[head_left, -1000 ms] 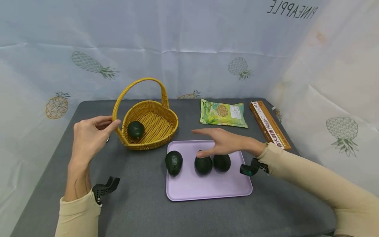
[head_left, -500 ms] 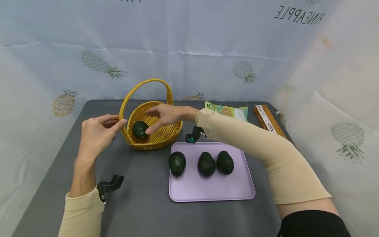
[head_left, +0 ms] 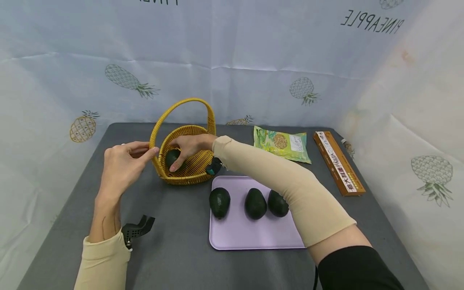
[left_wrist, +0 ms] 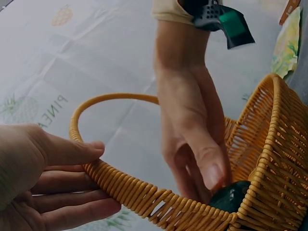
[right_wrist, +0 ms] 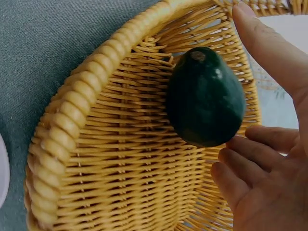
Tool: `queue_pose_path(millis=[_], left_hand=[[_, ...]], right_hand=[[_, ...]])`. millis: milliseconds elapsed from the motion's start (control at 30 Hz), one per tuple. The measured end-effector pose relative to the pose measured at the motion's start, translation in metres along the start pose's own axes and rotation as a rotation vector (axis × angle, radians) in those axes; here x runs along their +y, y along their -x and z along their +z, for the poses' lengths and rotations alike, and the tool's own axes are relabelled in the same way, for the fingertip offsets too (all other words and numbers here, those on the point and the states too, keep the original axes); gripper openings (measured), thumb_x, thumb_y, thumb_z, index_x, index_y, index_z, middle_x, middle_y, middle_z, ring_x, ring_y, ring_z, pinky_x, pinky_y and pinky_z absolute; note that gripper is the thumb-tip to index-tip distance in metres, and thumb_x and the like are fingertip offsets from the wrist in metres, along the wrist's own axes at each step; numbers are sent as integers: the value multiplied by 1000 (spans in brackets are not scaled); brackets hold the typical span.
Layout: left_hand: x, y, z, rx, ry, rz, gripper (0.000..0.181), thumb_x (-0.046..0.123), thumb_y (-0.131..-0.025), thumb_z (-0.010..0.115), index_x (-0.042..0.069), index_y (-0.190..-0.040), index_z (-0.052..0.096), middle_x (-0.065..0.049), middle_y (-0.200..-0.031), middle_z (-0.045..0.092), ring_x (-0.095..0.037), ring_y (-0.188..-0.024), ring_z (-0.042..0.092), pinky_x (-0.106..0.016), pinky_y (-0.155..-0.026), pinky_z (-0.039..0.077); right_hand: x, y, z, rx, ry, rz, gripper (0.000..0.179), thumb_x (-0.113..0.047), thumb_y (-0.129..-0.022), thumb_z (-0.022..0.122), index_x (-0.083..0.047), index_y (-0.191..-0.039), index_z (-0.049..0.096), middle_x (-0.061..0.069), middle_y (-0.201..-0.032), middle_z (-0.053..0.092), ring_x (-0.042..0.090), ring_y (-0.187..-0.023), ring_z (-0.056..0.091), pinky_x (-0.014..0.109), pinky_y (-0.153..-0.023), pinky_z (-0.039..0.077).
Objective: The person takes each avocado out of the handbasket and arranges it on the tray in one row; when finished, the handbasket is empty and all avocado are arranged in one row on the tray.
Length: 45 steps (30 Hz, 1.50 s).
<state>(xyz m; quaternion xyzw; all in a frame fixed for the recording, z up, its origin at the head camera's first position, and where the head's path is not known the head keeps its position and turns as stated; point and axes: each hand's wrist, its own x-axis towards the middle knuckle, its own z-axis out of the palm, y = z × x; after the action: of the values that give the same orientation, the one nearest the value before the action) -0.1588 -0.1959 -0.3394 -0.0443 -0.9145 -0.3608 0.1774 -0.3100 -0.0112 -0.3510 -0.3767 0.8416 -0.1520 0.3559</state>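
A yellow wicker basket (head_left: 185,180) with a tall arched handle (head_left: 188,99) stands at the back left of the table. My left hand (head_left: 125,167) pinches the near side of that handle, thumb on top and fingers beneath. One dark green avocado (right_wrist: 206,98) lies inside the basket, at its left end. Over it is my right hand (head_left: 191,146), reaching down into the basket. In the right wrist view the fingers (right_wrist: 236,168) are spread, fingertips right at the avocado's edge, while the thumb stands away from it.
Right of the basket, a lilac tray (head_left: 239,238) holds three avocados (head_left: 255,204), one partly behind the right sleeve (head_left: 268,173). Farther back lie a green and yellow packet (head_left: 282,144) and a long brown pasta box (head_left: 338,163). Pineapple-print cloth (head_left: 250,44) hangs behind the table.
My right hand has swung left from above the tray into the basket, down over the avocado there. The left hand keeps its hold on the handle. The view has shifted slightly.
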Motion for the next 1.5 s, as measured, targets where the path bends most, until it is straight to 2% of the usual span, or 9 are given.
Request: queue_pose_path(millis=[233, 433, 633, 767, 867, 967, 1200, 1333, 1500], left_hand=[[0, 0, 1, -6, -7, -4, 39, 38, -98, 76, 5, -119, 80, -17, -103, 81, -35, -92, 78, -11, -65, 44], [0, 0, 0, -2, -11, -17, 39, 38, -97, 76, 6, -120, 80, -16, -103, 81, -35, -93, 77, -11, -66, 43], [0, -2, 2, -12, -7, -11, 40, 39, -98, 75, 7, -121, 79, -16, -104, 80, -35, -92, 77, -8, -65, 42], [0, 0, 2, 0, -20, -9, 40, 39, -97, 76, 7, -121, 80, -16, -102, 81, -15, -84, 75, -7, -66, 41], [-1, 2, 2, 11, -19, -7, 39, 37, -96, 78, 6, -120, 80, -17, -102, 80, 14, -77, 61, -5, -65, 41], [-1, 1, 2, 19, -6, 4, 38, 34, -96, 78, 4, -120, 79, -20, -102, 80, 30, -73, 47, -3, -64, 40], [-2, 0, 1, 31, 3, 8, 39, 34, -96, 79, 3, -120, 79, -22, -102, 79, 31, -72, 47, -2, -63, 40], [-3, 0, 1, 30, 2, 11, 40, 35, -96, 78, 2, -120, 79, -22, -101, 79, 32, -72, 47, -2, -63, 39], [-2, 0, 3, 29, -2, 17, 39, 34, -96, 78, 2, -119, 79, -23, -101, 79, 32, -72, 46, -2, -64, 38]], right_hand=[[6, -7, 6, 33, 8, -9, 104, -47, -87, 84, -12, -166, 28, 6, -170, 33, 22, -156, 33, 32, -124, 34], [7, -9, 14, 82, 49, -30, 89, -44, -88, 84, -10, -159, 42, 6, -151, 53, 18, -132, 54, 28, -106, 48], [12, 2, 12, 130, 78, -26, 86, -48, -88, 84, -9, -155, 48, 4, -141, 60, 15, -122, 59, 24, -98, 51], [16, 18, 4, 150, 80, -22, 91, -49, -88, 83, -7, -158, 44, 5, -142, 60, 16, -123, 60, 23, -98, 51], [20, 41, -3, 165, 63, -25, 91, -47, -88, 83, -6, -159, 42, 6, -144, 60, 16, -124, 60, 24, -99, 51], [28, 71, -9, 194, 56, -22, 91, -46, -88, 84, -6, -159, 42, 5, -142, 61, 15, -122, 60, 26, -99, 51], [59, 160, -11, 252, -52, 17, 91, -41, -84, 89, -10, -158, 45, 3, -134, 65, 16, -121, 62, 35, -105, 51], [84, 213, 6, 306, -157, 50, 94, -38, -81, 92, -11, -158, 45, 3, -149, 59, 20, -141, 55, 40, -120, 41], [111, 268, 36, 381, -228, 54, 94, -32, -81, 93, -7, -158, 44, 9, -158, 51, 28, -146, 51, 42, -121, 40]])
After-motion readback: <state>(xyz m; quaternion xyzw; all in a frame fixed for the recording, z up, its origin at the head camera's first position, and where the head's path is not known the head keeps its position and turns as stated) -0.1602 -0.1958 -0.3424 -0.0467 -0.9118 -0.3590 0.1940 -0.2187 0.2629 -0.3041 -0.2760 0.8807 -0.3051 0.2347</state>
